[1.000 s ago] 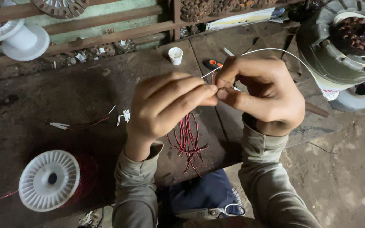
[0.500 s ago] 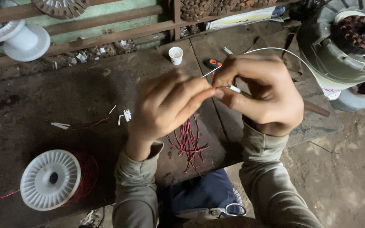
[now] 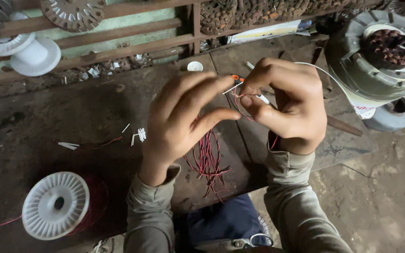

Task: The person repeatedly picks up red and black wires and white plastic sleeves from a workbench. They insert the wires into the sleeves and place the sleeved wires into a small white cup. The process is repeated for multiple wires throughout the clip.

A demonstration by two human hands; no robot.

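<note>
Hands up over a dark, worn bench (image 3: 33, 122), close together at centre. Left hand (image 3: 183, 117) with fingers spread and half curled, thumb and forefinger reaching toward the right hand, holding nothing that can be made out. Right hand (image 3: 284, 105) closed in a narrow pinch on a thin red wire (image 3: 238, 104), looped just beside the thumb, with a white sleeve (image 3: 262, 98) poking from the same grip. Long white lead (image 3: 324, 74) arcing from behind the right knuckles toward the grey motor housing (image 3: 376, 65) at top right, copper windings visible inside its open top.

Below the hands, a loose bundle of red wires (image 3: 208, 159) lying on the bench, well apart from the fingers. Left of it, small white sleeve offcuts (image 3: 139, 135) scattered near a stray red strand. At lower left, white ribbed spool (image 3: 56, 205) wound with red wire, lying on its side. At top left, empty white spool (image 3: 29, 54) against the rusty rail. Small white cap (image 3: 194, 66) near the bench's back edge, orange-tipped tool (image 3: 235, 78) just behind the fingertips. Pale yellow flat paper package (image 3: 268, 32) tucked along the back shelf, slanted, print too small to read. White label with red marking (image 3: 365, 110) under the motor housing. Grey sleeves on both forearms.
</note>
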